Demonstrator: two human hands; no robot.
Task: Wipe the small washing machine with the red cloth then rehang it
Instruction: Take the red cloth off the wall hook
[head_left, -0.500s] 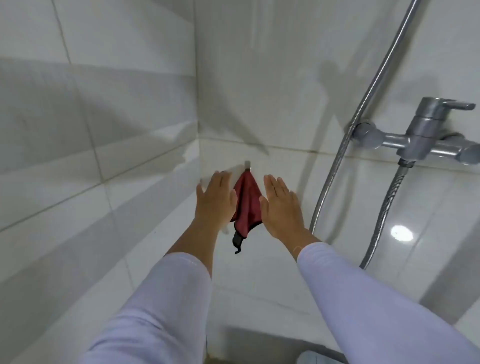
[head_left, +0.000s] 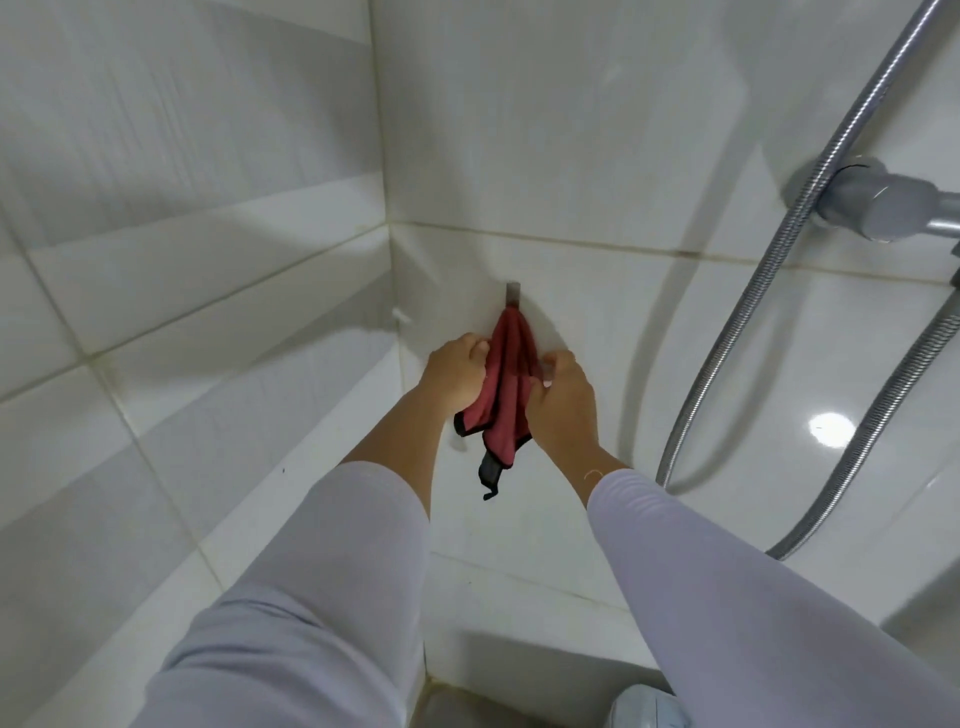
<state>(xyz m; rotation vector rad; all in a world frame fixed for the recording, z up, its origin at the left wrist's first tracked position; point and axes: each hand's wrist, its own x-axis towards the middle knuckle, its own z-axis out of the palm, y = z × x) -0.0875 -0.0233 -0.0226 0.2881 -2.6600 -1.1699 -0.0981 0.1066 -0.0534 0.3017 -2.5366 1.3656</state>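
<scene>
The red cloth (head_left: 506, 387) with a dark trim hangs from a small metal hook (head_left: 512, 293) on the white tiled wall near the corner. My left hand (head_left: 457, 379) grips the cloth's left fold, fingers curled into the fabric. On the cloth's right side my right hand (head_left: 563, 400) pinches its edge with curled fingers. The cloth's dark lower corner dangles below both hands. A white rounded part at the bottom right edge (head_left: 649, 709) may be the small washing machine; most of it is out of view.
A chrome shower mixer (head_left: 878, 208) juts from the wall at the upper right. Its metal hose (head_left: 769, 291) loops down the wall right of my right arm. White tiled walls meet in a corner (head_left: 387, 223) just left of the hook.
Both hands were flat and open on either side of the hanging cloth; now their fingers have curled and closed on it. The view has moved closer to the wall.
</scene>
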